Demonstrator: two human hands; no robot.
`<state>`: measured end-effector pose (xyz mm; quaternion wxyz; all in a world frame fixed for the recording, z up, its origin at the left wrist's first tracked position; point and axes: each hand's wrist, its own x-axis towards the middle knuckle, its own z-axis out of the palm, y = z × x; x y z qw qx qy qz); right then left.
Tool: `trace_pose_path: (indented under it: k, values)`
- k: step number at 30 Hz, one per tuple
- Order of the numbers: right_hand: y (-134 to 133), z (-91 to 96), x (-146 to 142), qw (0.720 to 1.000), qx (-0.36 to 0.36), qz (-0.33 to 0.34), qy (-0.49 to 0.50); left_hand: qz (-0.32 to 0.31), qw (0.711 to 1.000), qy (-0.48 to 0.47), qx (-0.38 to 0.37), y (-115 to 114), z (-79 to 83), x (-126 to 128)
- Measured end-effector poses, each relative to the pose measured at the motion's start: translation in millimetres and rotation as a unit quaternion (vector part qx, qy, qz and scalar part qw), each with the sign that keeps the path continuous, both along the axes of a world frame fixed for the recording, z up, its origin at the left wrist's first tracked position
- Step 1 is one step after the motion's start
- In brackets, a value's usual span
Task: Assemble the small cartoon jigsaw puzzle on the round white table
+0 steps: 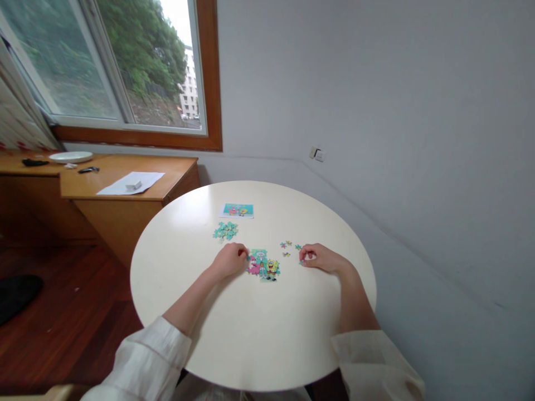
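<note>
Apparently, picking is the step: at three o'clock from the part-built jigsaw (263,265) on the worktop (259,334), the right hand (321,258) narrowly pinches a loose piece (301,262); the left hand (229,260) curls at ten o'clock — grip unclear. Next calls for matching outlines.

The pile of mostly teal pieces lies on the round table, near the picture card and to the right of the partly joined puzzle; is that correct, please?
Not quite: the head view shows the pile of mostly teal pieces left of the partly joined puzzle; it does lie on the round table near the picture card.
</note>
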<state>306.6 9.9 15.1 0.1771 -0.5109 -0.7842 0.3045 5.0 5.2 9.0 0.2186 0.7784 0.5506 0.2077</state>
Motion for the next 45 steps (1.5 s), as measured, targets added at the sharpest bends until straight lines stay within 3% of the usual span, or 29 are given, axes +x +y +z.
trace_pose_path:
  k: [5,11,21,29,45]
  values:
    - [1,-1.5,-2,0.999,-0.026,-0.006,0.037,0.0,1.0,-0.004,-0.001,0,0.1,0]
    - [5,-5.6,-20,0.987,-0.019,-0.04,0.152,0.003,1.0,-0.003,0.002,-1,1.5,0]
    - [10,-14.8,-57,0.934,-0.032,-0.101,0.342,0.007,1.0,-0.001,-0.006,-2,1.6,0]
    - [12,-16.2,-62,0.903,-0.071,-0.15,0.396,0.005,1.0,0.002,-0.004,-2,1.8,0]
    - [11,-15.0,-64,0.91,-0.061,-0.145,0.383,0.006,1.0,-0.002,-0.001,-2,2.2,0]
